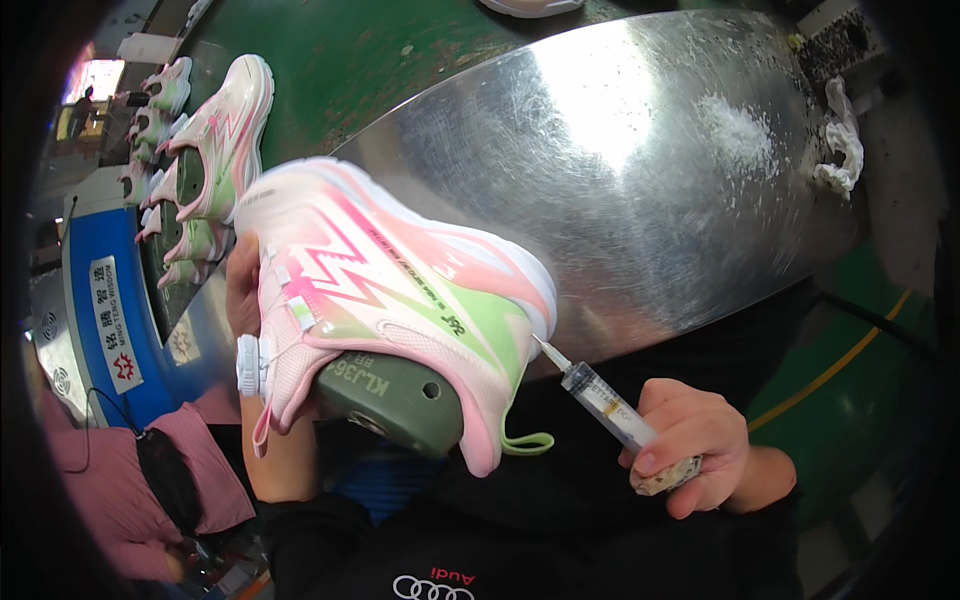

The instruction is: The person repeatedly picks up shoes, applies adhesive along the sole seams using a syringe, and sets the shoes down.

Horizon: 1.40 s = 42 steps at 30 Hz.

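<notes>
A pink, white and green sneaker (400, 270) fills the middle of the head view, with a dark green shoe last (395, 405) inside its opening. My left hand (243, 285) is closed around the sneaker's far left side; most of its fingers are hidden behind the shoe. In my right hand (700, 440) is a clear plastic syringe (612, 408), gripped near its plunger end, where a worn, light-coloured lump sits. The syringe's pale tip points at the seam between upper and sole at the heel and appears to touch it.
A shiny metal table (640, 180) with white residue lies beyond the sneaker. A crumpled white scrap (842, 140) is at its right end. More sneakers (225, 130) stand in a row at left, by a blue machine panel (115, 310). A person in a pink sleeve (200, 450) is at lower left.
</notes>
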Each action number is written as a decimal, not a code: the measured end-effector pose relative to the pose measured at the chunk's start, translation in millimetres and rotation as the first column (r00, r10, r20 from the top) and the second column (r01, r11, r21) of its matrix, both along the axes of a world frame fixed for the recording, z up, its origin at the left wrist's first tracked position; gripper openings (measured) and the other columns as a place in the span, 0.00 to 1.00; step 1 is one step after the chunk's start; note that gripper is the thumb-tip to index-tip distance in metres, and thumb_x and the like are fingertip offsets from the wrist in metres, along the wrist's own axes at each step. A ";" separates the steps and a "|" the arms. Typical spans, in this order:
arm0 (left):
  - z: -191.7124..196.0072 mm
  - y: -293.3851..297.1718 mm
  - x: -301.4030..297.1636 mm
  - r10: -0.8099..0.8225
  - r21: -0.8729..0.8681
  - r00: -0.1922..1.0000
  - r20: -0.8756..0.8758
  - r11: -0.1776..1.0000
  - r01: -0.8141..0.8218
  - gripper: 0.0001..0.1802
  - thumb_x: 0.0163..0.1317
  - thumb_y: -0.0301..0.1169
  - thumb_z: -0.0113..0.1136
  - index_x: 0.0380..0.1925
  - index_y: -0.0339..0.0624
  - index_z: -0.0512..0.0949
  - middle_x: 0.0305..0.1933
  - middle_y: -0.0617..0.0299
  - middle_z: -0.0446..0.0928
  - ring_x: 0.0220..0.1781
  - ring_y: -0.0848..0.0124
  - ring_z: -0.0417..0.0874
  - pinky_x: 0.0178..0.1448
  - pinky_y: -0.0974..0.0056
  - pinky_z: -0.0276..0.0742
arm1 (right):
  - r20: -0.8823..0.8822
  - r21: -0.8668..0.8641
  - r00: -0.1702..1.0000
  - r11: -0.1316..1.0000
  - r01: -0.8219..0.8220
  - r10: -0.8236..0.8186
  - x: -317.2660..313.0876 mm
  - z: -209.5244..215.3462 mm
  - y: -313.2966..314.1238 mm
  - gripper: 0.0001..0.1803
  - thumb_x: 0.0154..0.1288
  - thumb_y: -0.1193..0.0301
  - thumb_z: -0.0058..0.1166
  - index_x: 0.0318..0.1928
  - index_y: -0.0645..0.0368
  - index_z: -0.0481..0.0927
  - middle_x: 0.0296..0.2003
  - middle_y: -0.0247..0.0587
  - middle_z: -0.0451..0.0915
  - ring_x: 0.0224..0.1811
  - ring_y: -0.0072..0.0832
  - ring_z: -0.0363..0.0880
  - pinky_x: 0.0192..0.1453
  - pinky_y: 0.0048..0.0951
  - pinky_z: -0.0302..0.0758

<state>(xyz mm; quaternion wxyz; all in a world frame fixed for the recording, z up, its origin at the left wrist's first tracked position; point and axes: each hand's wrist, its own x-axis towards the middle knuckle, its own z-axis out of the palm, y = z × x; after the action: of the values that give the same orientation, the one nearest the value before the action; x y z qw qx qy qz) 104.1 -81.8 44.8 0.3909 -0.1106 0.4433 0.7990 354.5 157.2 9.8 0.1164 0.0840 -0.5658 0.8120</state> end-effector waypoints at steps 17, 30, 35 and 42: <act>15.2 -68.4 82.5 -0.178 -0.497 0.875 -0.451 0.864 -0.081 0.33 0.44 0.28 0.70 0.52 0.36 0.68 0.58 0.50 0.67 0.58 0.61 0.70 0.62 0.60 0.67 | -0.007 0.176 1.000 0.984 0.014 -0.013 -16.3 4.0 -15.8 0.17 0.52 0.63 0.65 0.40 0.59 0.80 0.29 0.29 0.80 0.24 0.23 0.71 0.29 0.25 0.62; 1.1 -68.2 157.9 -0.087 -0.128 0.996 0.034 0.988 0.091 0.50 0.43 0.27 0.62 0.67 0.40 0.48 0.67 0.52 0.59 0.67 0.58 0.61 0.69 0.53 0.57 | 0.020 0.251 1.000 0.968 0.013 -0.018 -12.5 27.1 -24.2 0.18 0.50 0.64 0.66 0.40 0.60 0.79 0.29 0.31 0.80 0.22 0.25 0.69 0.27 0.25 0.62; -12.4 -69.1 174.1 -0.122 0.063 0.964 0.238 0.992 0.110 0.48 0.43 0.23 0.63 0.65 0.37 0.50 0.62 0.47 0.63 0.63 0.52 0.66 0.66 0.49 0.63 | 0.077 0.277 0.995 0.958 -0.075 0.055 -12.6 50.2 -21.3 0.17 0.49 0.65 0.67 0.38 0.60 0.80 0.29 0.31 0.80 0.22 0.27 0.70 0.28 0.26 0.62; -32.0 -51.6 178.7 -0.312 0.458 0.907 0.281 0.875 0.159 0.41 0.49 0.17 0.56 0.65 0.37 0.52 0.63 0.51 0.64 0.65 0.59 0.66 0.67 0.53 0.60 | 0.200 0.337 0.964 0.911 -0.237 0.177 0.5 81.0 -17.2 0.19 0.50 0.62 0.67 0.40 0.60 0.81 0.29 0.31 0.83 0.22 0.24 0.73 0.28 0.24 0.62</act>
<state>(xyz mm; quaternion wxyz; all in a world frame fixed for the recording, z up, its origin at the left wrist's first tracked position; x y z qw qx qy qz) 282.8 -133.4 12.8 0.5732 -0.1059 0.1931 0.7893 355.0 140.0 90.8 -0.0349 0.0959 -0.6996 0.7072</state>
